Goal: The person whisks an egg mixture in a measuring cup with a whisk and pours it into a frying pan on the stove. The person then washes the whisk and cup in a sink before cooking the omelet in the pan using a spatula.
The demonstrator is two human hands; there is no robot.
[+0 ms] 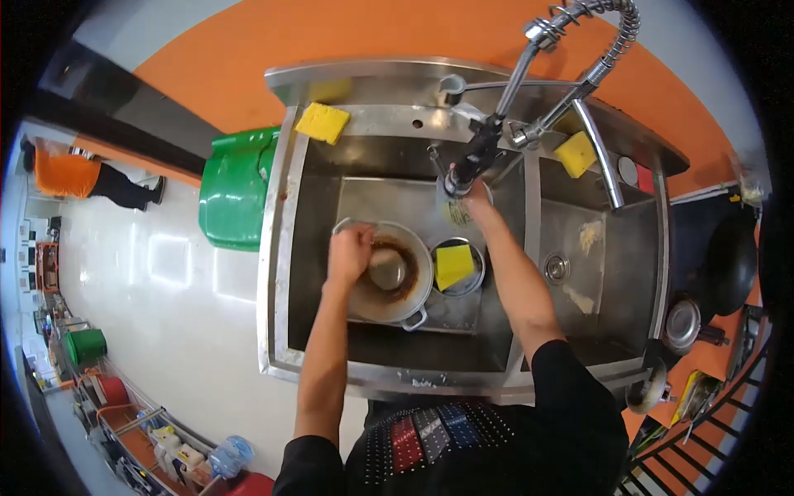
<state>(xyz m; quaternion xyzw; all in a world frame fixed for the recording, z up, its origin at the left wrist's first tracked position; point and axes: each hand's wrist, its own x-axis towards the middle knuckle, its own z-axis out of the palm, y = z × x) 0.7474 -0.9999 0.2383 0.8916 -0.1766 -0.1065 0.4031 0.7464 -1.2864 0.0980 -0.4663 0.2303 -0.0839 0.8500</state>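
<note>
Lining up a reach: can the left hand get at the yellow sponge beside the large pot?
Probably yes: the yellow sponge lies uncovered, and the left hand, at the large pot's rim, could cross its open top. The right forearm passes beside the sponge, not over it.

Our 2 forearms (322, 364) reach forward, left hand (354, 246) curled at the pot's (420, 277) far-left rim, right hand (476, 200) beyond its right side, partly hidden.

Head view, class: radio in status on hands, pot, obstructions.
Left hand at rim of metal pot; right hand by spray nozzle. Pot in left basin, brown residue inside. Possible crowding: bowl holding yellow sponge, close beside pot.
</note>
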